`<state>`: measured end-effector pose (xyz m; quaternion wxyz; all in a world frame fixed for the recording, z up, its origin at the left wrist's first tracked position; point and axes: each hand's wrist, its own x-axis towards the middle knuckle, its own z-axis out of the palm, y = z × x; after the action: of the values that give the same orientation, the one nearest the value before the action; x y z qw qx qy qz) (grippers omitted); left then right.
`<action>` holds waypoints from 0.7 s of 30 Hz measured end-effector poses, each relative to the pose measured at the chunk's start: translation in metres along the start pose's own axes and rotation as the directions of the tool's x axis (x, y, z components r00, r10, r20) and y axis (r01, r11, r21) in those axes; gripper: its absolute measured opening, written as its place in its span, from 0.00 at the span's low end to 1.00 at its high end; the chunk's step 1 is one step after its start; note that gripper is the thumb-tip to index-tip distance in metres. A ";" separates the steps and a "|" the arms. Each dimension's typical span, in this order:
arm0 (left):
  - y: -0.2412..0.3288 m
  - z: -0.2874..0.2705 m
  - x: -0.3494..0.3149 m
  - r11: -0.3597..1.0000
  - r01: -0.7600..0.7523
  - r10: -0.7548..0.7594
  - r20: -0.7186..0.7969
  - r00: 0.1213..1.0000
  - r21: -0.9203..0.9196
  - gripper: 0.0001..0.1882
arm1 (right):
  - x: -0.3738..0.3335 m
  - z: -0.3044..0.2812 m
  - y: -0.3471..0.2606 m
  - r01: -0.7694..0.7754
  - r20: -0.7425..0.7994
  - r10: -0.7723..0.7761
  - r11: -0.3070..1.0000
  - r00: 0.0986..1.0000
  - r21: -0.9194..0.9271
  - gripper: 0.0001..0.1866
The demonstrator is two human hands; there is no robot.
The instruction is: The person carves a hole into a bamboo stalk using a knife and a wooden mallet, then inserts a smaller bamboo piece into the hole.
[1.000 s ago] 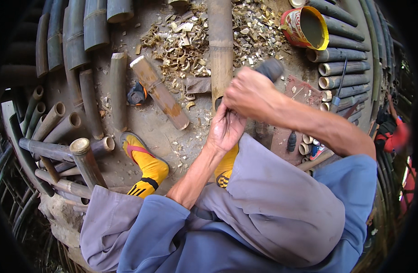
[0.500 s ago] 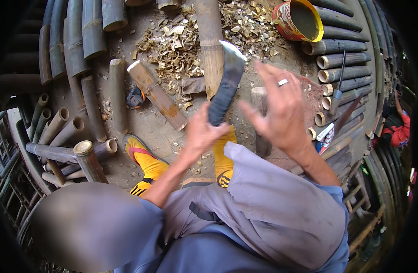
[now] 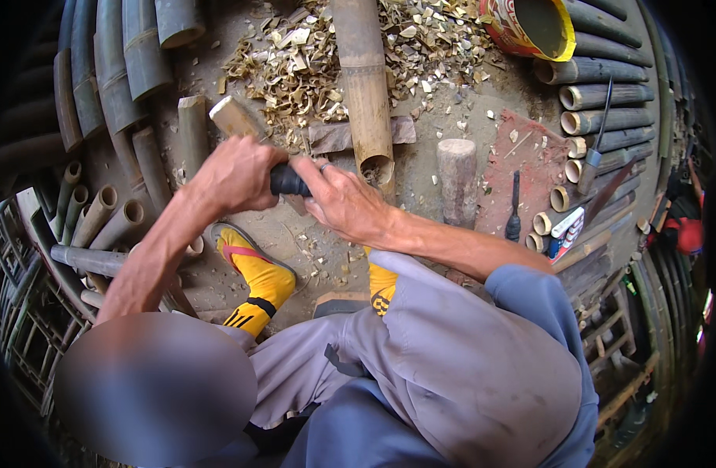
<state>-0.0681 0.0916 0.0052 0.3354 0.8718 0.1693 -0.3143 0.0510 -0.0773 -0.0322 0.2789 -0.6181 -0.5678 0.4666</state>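
My left hand [image 3: 231, 173] is closed round one end of the black-wrapped handle of a machete [image 3: 289, 181]. At its other end, my right hand [image 3: 348, 201], with a ring on it, has its bent fingers closed on the same handle. The blade is hidden from sight. Just beyond my right hand, a thick bamboo pole [image 3: 362, 93] ends in a hollow cut mouth and rests across a low block [image 3: 401, 130]. A short bamboo piece [image 3: 235, 117] lies on the ground, partly covered by my left hand.
Bamboo chips [image 3: 295, 86] are heaped round the pole. A short round post [image 3: 457, 179] stands to the right, beside a dark-handled tool [image 3: 514, 207] on a reddish mat. Cut bamboo lengths [image 3: 599, 122], a knife [image 3: 592, 168], a saw [image 3: 568, 226] and a bucket [image 3: 529, 27] lie further right.
My left hand has moved left and up with the machete, turning it so the blade drops from view. The right hand, formerly raised and spread, has come left onto the handle.
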 end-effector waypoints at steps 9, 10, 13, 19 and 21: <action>0.080 0.134 -0.056 0.601 0.341 -0.442 0.055 0.896 -0.723 0.23 | -0.011 -0.021 0.024 0.501 0.651 -0.305 0.855 0.695 -0.134 0.15; 0.094 0.148 -0.057 0.585 0.338 -0.466 0.036 0.884 -0.737 0.26 | -0.014 -0.023 0.027 0.552 0.683 -0.342 0.827 0.645 -0.107 0.15; 0.146 0.164 -0.046 0.415 0.395 -0.609 0.073 0.790 -0.819 0.28 | -0.015 -0.037 0.035 0.670 0.776 -0.404 0.742 0.485 -0.032 0.10; 0.174 0.191 -0.032 0.416 0.305 -0.732 -0.116 0.672 -0.857 0.24 | -0.031 -0.033 0.045 0.718 0.778 -0.401 0.690 0.484 -0.091 0.13; 0.152 0.190 -0.045 0.457 0.289 -0.712 -0.151 0.686 -0.841 0.21 | -0.028 -0.027 0.028 0.668 0.749 -0.352 0.727 0.562 -0.160 0.13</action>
<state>-0.1072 -0.1528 -0.0015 0.5017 0.5970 0.6222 -0.0693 0.0897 -0.1046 -0.0387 0.0375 -0.2528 -0.8731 0.4151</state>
